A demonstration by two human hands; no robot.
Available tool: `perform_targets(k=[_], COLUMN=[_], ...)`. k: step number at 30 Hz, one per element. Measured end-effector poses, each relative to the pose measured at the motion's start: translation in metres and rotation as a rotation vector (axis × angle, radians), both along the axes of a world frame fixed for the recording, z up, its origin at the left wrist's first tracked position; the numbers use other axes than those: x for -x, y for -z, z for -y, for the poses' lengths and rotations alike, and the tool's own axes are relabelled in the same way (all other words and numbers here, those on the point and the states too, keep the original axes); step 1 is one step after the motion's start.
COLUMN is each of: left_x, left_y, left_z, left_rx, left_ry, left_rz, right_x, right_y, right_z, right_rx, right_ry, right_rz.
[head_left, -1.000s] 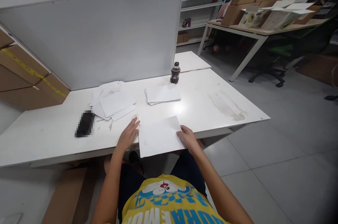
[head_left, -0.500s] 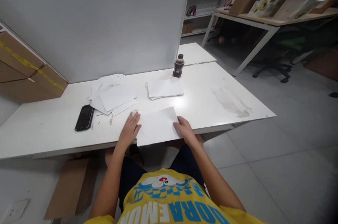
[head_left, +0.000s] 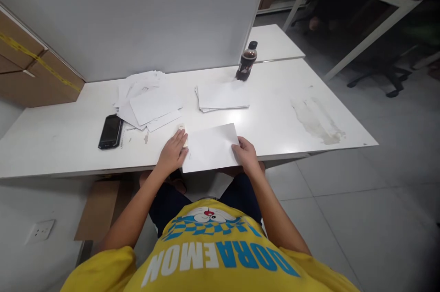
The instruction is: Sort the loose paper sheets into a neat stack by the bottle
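At the near edge of the glossy white desk [head_left: 62,150], holds a flat, white, rectangular paper [head_left: 213,147] between both hands; reaches slightly past the desk's edge with its near border. With the right hand [head_left: 246,152], pinches the right side of the paper, thumb over it, other fingers partly hidden. With the left hand [head_left: 173,151], covers a small, oblong, cream-white object [head_left: 181,127], just beside the paper's left side; fingers close together and laid over it, thumb near the paper. Impossible to tell whether grips this object or only rests on it. Farther back, a fairly neat stack of white sheets [head_left: 223,96], and just behind, an upright dark-brown bottle with black cap [head_left: 246,62]. To the left, a loose, untidy pile of white papers [head_left: 151,104], with a black, rectangular phone [head_left: 111,131] lying flat just beside. To the right, a greyish smear [head_left: 318,122] on the desk.
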State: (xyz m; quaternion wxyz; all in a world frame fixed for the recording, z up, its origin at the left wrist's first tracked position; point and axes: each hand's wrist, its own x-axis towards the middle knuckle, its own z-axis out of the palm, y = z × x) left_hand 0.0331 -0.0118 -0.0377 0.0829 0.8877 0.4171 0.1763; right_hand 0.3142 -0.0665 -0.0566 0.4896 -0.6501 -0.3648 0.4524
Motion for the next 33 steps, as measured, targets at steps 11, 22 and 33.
perform_targets(k=[11, 22, 33], left_x=[0.011, 0.004, 0.052], left_y=[0.005, 0.007, -0.014], left_z=[0.002, 0.008, -0.056], left_rx=[-0.090, -0.030, -0.016], left_ry=[-0.030, -0.043, -0.475], left_rz=[0.014, 0.058, 0.044], right_x=[-0.085, -0.068, -0.121], right_y=[-0.023, -0.004, 0.045], right_z=[-0.080, -0.198, -0.107], right_rx=[-0.202, -0.232, -0.371], right_ry=[0.143, 0.298, 0.290], right_rz=[0.256, 0.462, 0.078])
